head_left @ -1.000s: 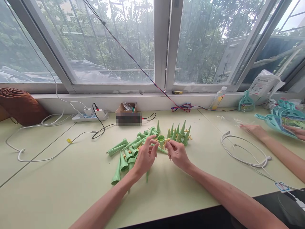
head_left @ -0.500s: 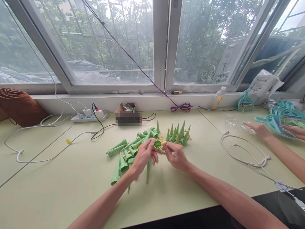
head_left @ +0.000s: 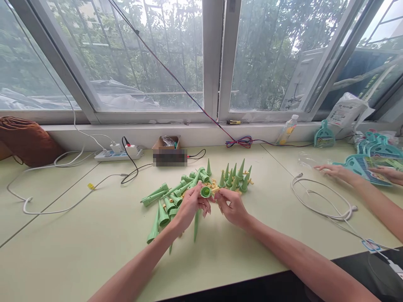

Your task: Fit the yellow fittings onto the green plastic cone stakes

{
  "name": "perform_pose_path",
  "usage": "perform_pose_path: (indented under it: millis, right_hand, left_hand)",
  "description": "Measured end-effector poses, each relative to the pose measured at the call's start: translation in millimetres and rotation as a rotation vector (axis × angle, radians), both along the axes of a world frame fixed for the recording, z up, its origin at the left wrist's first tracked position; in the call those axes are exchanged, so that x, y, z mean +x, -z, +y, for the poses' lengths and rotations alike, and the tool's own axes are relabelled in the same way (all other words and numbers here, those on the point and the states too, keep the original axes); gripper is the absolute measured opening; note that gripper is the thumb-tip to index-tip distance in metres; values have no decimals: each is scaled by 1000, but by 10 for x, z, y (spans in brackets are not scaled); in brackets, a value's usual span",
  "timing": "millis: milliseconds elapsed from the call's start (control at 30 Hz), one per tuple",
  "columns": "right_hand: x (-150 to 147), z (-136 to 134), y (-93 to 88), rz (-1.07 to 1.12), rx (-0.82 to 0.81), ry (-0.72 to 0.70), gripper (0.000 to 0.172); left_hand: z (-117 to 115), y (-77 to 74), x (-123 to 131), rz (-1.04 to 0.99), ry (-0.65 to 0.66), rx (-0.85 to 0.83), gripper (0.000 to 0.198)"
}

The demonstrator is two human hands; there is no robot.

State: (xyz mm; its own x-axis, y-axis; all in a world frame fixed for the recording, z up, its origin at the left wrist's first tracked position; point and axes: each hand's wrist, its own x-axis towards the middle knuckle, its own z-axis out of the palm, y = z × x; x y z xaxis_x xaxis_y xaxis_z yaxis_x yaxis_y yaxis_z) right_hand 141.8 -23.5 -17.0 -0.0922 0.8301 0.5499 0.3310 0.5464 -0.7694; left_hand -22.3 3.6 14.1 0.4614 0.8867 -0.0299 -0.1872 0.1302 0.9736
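My left hand (head_left: 190,205) is closed around a green plastic watering spike (head_left: 205,192), its round open end turned up toward me. Pinched in my right hand (head_left: 232,206) is a small yellow valve piece (head_left: 215,190), close beside the rim of that spike; whether they touch I cannot tell. A heap of green watering spikes (head_left: 153,228) lies on the left and behind my left hand. Loose yellow valves (head_left: 213,183) lie behind my hands. Several spikes (head_left: 241,170) stand point up beyond my right hand, some with yellow valves in their sides.
At right, another person's hands (head_left: 338,173) are at a teal dustpan set (head_left: 355,165). A white cable (head_left: 294,197) lies coiled between us. Along the window stand a power strip (head_left: 118,155), a small cardboard box (head_left: 166,142) and a bottle (head_left: 288,129).
The spike in my left hand has shifted slightly left and down, while my right hand has hardly moved. The other person's reaching hand and the dustpan set have moved a little left.
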Motion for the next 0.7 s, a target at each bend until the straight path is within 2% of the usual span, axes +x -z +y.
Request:
perform_pose_path:
  millis: [400, 567, 700]
  right_hand:
    - [30, 8, -4, 32, -45, 9, 43]
    - [27, 7, 3, 51, -85, 27, 46]
    - [27, 8, 6, 60, -101, 23, 46]
  left_hand:
    - [13, 13, -8, 15, 2, 78, 43]
    - [-9, -11, -26, 138, -56, 254, 43]
    - [-12, 54, -51, 254, -131, 467, 40]
